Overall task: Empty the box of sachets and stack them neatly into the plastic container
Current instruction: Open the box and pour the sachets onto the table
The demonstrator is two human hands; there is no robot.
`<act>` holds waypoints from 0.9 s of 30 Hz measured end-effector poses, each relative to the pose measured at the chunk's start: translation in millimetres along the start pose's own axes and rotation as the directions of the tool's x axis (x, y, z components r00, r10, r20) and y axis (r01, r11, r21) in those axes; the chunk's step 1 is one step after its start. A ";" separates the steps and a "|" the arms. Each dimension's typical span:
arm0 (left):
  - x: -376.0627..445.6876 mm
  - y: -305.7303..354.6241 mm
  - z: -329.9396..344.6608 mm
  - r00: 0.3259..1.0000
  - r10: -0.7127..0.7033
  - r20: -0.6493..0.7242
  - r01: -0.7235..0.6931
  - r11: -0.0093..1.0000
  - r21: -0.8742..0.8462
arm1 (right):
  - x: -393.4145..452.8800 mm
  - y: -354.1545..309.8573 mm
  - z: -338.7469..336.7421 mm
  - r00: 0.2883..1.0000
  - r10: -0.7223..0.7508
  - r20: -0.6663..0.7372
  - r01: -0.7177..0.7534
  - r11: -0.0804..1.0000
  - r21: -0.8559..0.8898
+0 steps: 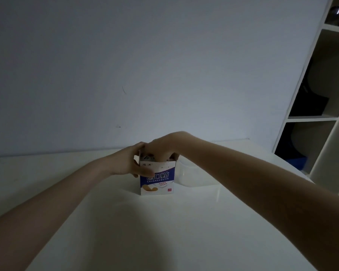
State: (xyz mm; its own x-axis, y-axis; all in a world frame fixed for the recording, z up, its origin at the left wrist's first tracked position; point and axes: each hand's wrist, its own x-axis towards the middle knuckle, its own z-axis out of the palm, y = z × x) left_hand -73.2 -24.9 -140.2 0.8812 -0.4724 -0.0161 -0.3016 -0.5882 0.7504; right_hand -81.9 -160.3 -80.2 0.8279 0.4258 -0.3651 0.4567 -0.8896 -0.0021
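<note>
From my head view, the box (158, 178) stands upright on the white table (164, 231), near its middle and well toward the far edge by the wall (145, 65). Its front is blue and white with the printed word CHUANGKOUTIE, and its top is open. Inside the opening I can make out something pale and patterned, probably sachets (148, 159), but the light is too dim for me to be sure of their number or how they lie.

My left hand (130, 163) is wrapped around the box's upper left corner, thumb across the front face and the other fingers round the side and back, gripping it. My right hand (163, 147) comes in from above and the right, bent down at the wrist, with its fingers dipped into the open top. Those fingers are hidden by the box wall, so I cannot tell whether they are pinched on anything or loose. The two hands touch, or nearly so, above the box's back left corner.

Just beside the box on its right, partly behind my right forearm, sits the clear plastic container (192, 175); I cannot tell what, if anything, is in it.

Farther right, at the edge of the view, a white shelf unit (329, 118) stands with dark objects in its compartments.
</note>
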 end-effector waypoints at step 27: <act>29.1 -14.4 -74.9 0.964 0.016 -0.264 0.150 0.789 0.596 | 2.2 47.3 -26.7 0.884 0.228 -0.407 -0.037 0.904 0.426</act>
State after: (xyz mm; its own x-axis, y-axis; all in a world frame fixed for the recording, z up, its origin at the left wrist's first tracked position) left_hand -16.0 18.9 -101.9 0.9410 -0.2917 0.1712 -0.3228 -0.9259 0.1962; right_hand -49.7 -197.1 -56.2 0.9690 0.2406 0.0558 0.2433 -0.8903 -0.3849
